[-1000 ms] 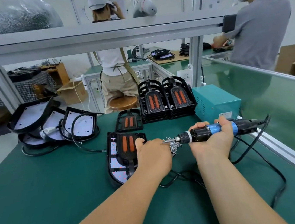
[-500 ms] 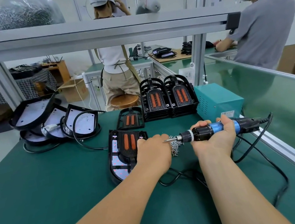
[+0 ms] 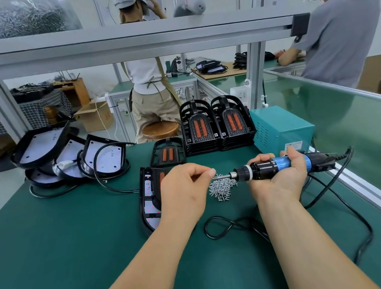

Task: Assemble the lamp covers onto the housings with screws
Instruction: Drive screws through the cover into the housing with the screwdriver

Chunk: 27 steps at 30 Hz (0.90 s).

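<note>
Loading: left hand [image 3: 185, 189] pinches small silver screw [image 3: 216, 177], right hand [image 3: 281, 178] grips black-and-blue electric screwdriver [image 3: 270, 169]; next likely needs square seating in black lamp cover [image 3: 156, 184] under left hand

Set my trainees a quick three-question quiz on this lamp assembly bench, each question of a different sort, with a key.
1. True or false: the right hand grips the electric screwdriver, with its bit aimed at the left hand.
2. Where do the loose screws lie?
A. in a cardboard carton
B. on the green mat, just under the screwdriver's bit
C. inside a lamp housing
3. Fill in: ___ black cover stacks stand side by side next to the teal box.

Key: 1 true; 2 B; 3 two.
</note>
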Available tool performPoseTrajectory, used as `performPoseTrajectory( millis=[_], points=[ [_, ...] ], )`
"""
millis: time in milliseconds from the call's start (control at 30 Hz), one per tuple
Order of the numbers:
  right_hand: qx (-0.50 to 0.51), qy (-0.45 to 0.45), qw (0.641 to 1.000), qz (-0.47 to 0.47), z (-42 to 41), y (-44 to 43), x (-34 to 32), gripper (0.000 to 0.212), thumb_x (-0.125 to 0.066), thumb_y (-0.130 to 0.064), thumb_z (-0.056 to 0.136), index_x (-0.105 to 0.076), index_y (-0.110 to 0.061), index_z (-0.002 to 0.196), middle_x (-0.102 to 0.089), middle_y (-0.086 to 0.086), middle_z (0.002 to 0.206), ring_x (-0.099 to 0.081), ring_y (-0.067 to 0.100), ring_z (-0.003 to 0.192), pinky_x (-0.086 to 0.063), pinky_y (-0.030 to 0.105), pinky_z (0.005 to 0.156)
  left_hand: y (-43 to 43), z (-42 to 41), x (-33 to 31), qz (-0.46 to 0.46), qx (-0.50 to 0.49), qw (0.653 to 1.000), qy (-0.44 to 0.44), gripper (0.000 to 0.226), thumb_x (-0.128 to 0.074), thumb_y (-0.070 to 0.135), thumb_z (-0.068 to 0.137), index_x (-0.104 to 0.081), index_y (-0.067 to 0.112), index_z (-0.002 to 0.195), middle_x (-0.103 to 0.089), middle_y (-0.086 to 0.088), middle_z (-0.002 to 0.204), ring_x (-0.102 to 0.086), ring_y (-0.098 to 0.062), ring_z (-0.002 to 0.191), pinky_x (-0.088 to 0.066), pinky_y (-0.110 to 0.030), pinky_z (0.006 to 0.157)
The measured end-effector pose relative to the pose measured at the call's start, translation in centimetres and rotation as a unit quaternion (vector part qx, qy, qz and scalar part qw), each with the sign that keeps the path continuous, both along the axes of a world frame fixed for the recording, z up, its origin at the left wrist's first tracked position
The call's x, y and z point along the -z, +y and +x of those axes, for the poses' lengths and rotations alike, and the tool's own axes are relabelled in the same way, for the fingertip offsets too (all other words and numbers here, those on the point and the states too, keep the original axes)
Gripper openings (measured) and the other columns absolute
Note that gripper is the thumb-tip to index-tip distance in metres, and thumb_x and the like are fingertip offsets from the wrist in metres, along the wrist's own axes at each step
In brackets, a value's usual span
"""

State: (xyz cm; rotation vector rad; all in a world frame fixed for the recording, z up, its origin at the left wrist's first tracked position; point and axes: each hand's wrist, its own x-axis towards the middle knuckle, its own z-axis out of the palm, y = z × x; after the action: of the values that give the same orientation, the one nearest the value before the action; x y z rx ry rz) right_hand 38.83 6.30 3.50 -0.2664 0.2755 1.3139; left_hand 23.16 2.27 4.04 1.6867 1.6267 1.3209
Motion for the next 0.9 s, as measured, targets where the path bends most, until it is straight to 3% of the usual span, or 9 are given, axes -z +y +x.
performPoseTrajectory(
  millis=[67,167,267,500,900],
  points=[
    [0.002,0.007,1.0,0.002,0.1,0.0,0.0,0.021,-0.069,-0.025,0.082,-0.05,-0.016,0.076,-0.052,0.0,0.056,-0.051,0.015,0.042,-0.047,0.02,0.051,-0.5,0.2,0.2,-0.044,0.0,0.989,-0.142,0.017,-0.072,0.023,0.09,-0.07,0.027,0.073,-0.064,0.017,0.055,-0.058,0.002,0.058,-0.052,-0.016,0.063],
    [0.002,0.011,1.0,0.001,0.0,0.0,0.0,0.021,-0.068,-0.025,0.083,-0.05,-0.016,0.076,-0.052,0.0,0.055,-0.051,0.015,0.041,-0.047,0.02,0.051,-1.1,0.7,0.3,-0.146,0.025,0.909,-0.389,0.008,-0.066,0.011,0.094,-0.068,0.011,0.086,-0.068,0.006,0.061,-0.065,-0.004,0.06,-0.055,-0.017,0.057],
    [0.003,0.008,1.0,0.0,-0.1,-0.1,0.0,0.021,-0.069,-0.025,0.082,-0.051,-0.016,0.077,-0.053,0.0,0.057,-0.051,0.015,0.042,-0.048,0.02,0.053,-1.4,1.0,0.2,-0.192,0.044,0.841,-0.504,0.005,-0.061,0.005,0.096,-0.066,0.005,0.095,-0.072,0.0,0.065,-0.07,-0.005,0.059,-0.056,-0.018,0.055],
    [0.004,-0.018,1.0,0.004,-0.4,-0.2,-0.1,0.02,-0.068,-0.025,0.084,-0.051,-0.016,0.078,-0.052,0.0,0.059,-0.051,0.015,0.045,-0.046,0.02,0.053,-1.6,1.4,0.4,-0.205,0.042,0.81,-0.548,0.014,-0.052,0.0,0.099,-0.065,0.006,0.097,-0.072,-0.002,0.063,-0.072,-0.009,0.06,-0.057,-0.02,0.054],
    [0.007,-0.035,0.999,0.013,-0.6,-0.1,0.0,0.022,-0.069,-0.026,0.083,-0.052,-0.015,0.074,-0.053,0.0,0.057,-0.051,0.015,0.046,-0.047,0.021,0.052,-1.5,1.4,0.6,-0.186,0.042,0.824,-0.534,0.017,-0.05,-0.001,0.099,-0.062,0.011,0.096,-0.072,0.001,0.062,-0.072,-0.008,0.061,-0.057,-0.019,0.054]
  ],
)
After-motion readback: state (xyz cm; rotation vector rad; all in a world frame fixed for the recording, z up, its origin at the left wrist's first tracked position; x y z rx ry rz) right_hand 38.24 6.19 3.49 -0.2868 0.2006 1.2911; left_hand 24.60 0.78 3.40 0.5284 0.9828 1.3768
